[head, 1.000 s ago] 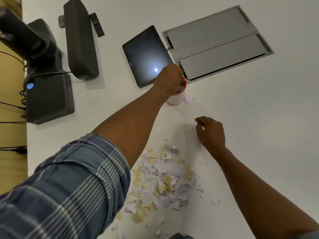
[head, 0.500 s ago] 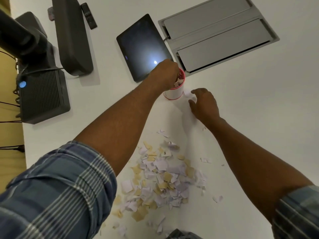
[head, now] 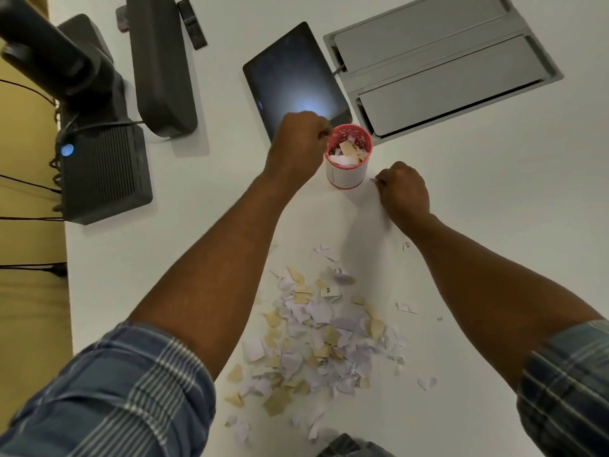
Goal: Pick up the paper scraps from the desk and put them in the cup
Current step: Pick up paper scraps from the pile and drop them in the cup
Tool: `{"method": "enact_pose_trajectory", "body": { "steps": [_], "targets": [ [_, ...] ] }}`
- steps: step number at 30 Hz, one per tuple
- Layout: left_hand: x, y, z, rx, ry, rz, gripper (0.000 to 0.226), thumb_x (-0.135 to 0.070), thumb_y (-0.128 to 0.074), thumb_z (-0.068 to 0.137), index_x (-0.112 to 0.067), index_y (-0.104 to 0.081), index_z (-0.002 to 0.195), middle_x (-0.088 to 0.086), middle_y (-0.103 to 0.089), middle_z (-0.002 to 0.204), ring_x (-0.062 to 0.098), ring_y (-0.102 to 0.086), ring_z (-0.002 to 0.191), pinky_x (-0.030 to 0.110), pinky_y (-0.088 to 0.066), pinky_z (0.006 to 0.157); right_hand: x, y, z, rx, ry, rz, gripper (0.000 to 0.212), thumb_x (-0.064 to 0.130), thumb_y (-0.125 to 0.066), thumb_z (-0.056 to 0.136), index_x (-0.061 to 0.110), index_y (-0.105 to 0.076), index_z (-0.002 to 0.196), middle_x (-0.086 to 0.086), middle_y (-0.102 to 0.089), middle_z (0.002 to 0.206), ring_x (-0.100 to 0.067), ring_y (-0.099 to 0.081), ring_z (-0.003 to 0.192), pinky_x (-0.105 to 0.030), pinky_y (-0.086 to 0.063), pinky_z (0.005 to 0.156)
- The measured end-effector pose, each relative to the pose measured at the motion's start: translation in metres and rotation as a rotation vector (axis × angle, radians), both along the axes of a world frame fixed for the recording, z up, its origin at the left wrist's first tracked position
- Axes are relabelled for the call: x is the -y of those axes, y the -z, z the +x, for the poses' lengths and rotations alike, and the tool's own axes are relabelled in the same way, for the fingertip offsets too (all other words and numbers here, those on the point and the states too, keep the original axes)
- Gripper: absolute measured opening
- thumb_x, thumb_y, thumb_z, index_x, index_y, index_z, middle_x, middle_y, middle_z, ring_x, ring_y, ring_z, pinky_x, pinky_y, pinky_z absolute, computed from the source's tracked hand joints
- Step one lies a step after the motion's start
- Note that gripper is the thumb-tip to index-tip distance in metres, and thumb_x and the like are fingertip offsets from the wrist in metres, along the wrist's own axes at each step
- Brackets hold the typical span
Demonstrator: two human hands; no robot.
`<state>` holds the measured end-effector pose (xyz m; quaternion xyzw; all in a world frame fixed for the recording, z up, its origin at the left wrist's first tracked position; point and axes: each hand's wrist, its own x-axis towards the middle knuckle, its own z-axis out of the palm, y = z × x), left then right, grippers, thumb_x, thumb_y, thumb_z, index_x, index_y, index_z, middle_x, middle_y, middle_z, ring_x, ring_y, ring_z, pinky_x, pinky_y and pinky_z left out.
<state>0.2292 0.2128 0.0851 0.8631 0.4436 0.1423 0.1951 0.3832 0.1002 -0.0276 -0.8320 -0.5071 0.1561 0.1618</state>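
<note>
- Hovering at the rim of the white paper cup with the pink rim (head: 346,169), the left hand (head: 298,143) is curled into a loose fist, fingers bunched at the cup's left edge; whether it grips a scrap, I cannot tell.
- Cup stands upright on the white tabletop (head: 494,225), already stuffed with white and tan scraps.
- Right hand (head: 403,189) sits just right of the cup, knuckles up, fingers clenched, a sliver of white paper peeking from the fingertips.
- Big pile of torn white, lilac and tan paper scraps (head: 316,331) lies between the forearms, near the body, well apart from the cup.
- Dark tablet (head: 293,77) lies behind the cup, grey metal hatch (head: 438,61) beside it.
</note>
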Motion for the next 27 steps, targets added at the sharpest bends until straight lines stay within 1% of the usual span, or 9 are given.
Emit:
{"method": "enact_pose_trajectory", "body": {
  "steps": [3, 6, 9, 11, 14, 16, 20, 25, 27],
  "targets": [
    [0.016, 0.024, -0.047, 0.055, -0.139, 0.003, 0.021, -0.012, -0.057, 0.088, -0.009, -0.071, 0.103, 0.009, -0.071, 0.103, 0.022, -0.064, 0.094, 0.025, -0.046, 0.086, 0.006, -0.007, 0.0, -0.058, 0.163, 0.051, 0.026, 0.013, -0.049, 0.092, 0.005, -0.072, 0.102, -0.017, -0.067, 0.097, -0.034, -0.061, 0.087, -0.035, -0.051, 0.074],
    [0.041, 0.059, -0.1, -0.038, -0.172, -0.078, 0.028, -0.017, -0.056, 0.091, -0.006, -0.063, 0.116, 0.014, -0.063, 0.12, 0.028, -0.057, 0.112, 0.03, -0.038, 0.1, 0.012, -0.026, -0.004, -0.018, 0.249, 0.252, 0.026, 0.022, -0.051, 0.095, 0.012, -0.07, 0.109, -0.012, -0.069, 0.102, -0.029, -0.064, 0.09, -0.034, -0.049, 0.077],
    [0.065, 0.089, -0.141, -0.284, -0.161, -0.165, 0.043, -0.032, -0.052, 0.093, -0.012, -0.052, 0.131, 0.015, -0.045, 0.141, 0.032, -0.041, 0.13, 0.04, -0.029, 0.11, 0.008, -0.049, -0.016, 0.044, 0.185, 0.411, 0.027, 0.032, -0.048, 0.097, 0.018, -0.065, 0.112, -0.004, -0.07, 0.103, -0.021, -0.063, 0.09, -0.033, -0.049, 0.076],
    [0.078, 0.101, -0.156, -0.404, -0.149, -0.168, 0.051, -0.044, -0.051, 0.091, -0.018, -0.048, 0.135, 0.016, -0.036, 0.147, 0.034, -0.035, 0.134, 0.044, -0.028, 0.11, -0.001, -0.063, -0.025, 0.082, 0.105, 0.441, 0.025, 0.036, -0.049, 0.097, 0.019, -0.061, 0.111, -0.002, -0.069, 0.1, -0.019, -0.061, 0.089, -0.033, -0.049, 0.07],
    [0.096, 0.109, -0.164, -0.428, -0.165, -0.229, 0.057, -0.051, -0.049, 0.089, -0.025, -0.041, 0.139, 0.016, -0.021, 0.154, 0.039, -0.022, 0.139, 0.049, -0.024, 0.112, -0.019, -0.075, -0.029, 0.155, -0.029, 0.414, 0.021, 0.031, -0.055, 0.094, 0.016, -0.06, 0.108, -0.006, -0.068, 0.096, -0.022, -0.059, 0.087, -0.029, -0.043, 0.063],
    [0.106, 0.112, -0.164, -0.406, -0.144, -0.249, 0.058, -0.049, -0.046, 0.092, -0.025, -0.035, 0.143, 0.014, -0.015, 0.157, 0.037, -0.015, 0.142, 0.047, -0.02, 0.116, -0.033, -0.077, -0.027, 0.206, -0.087, 0.327, 0.023, 0.027, -0.057, 0.093, 0.013, -0.062, 0.109, -0.011, -0.068, 0.097, -0.025, -0.059, 0.09, -0.032, -0.044, 0.065],
    [0.12, 0.112, -0.155, -0.386, -0.075, -0.23, 0.058, -0.051, -0.039, 0.094, -0.024, -0.029, 0.146, 0.011, -0.019, 0.156, 0.031, -0.016, 0.143, 0.043, -0.023, 0.116, -0.051, -0.08, -0.021, 0.202, -0.148, 0.149, 0.036, 0.031, -0.063, 0.089, 0.008, -0.063, 0.116, -0.013, -0.068, 0.109, -0.028, -0.056, 0.103, -0.036, -0.047, 0.083],
    [0.139, 0.107, -0.139, -0.351, -0.017, -0.227, 0.058, -0.054, -0.04, 0.093, -0.019, -0.042, 0.139, 0.01, -0.028, 0.152, 0.028, -0.024, 0.138, 0.042, -0.034, 0.109, -0.025, -0.079, -0.04, 0.171, -0.156, 0.428, 0.023, 0.023, -0.058, 0.091, 0.006, -0.063, 0.106, -0.014, -0.065, 0.104, -0.028, -0.055, 0.096, -0.034, -0.046, 0.077],
    [0.147, 0.107, -0.138, -0.332, 0.001, -0.238, 0.052, -0.046, -0.046, 0.093, -0.019, -0.045, 0.137, 0.011, -0.029, 0.151, 0.028, -0.025, 0.138, 0.041, -0.036, 0.108, -0.002, -0.071, -0.057, 0.1, -0.212, 0.459, 0.02, 0.021, -0.058, 0.09, 0.007, -0.065, 0.102, -0.013, -0.065, 0.101, -0.029, -0.057, 0.093, -0.033, -0.046, 0.073]
  ]
}}
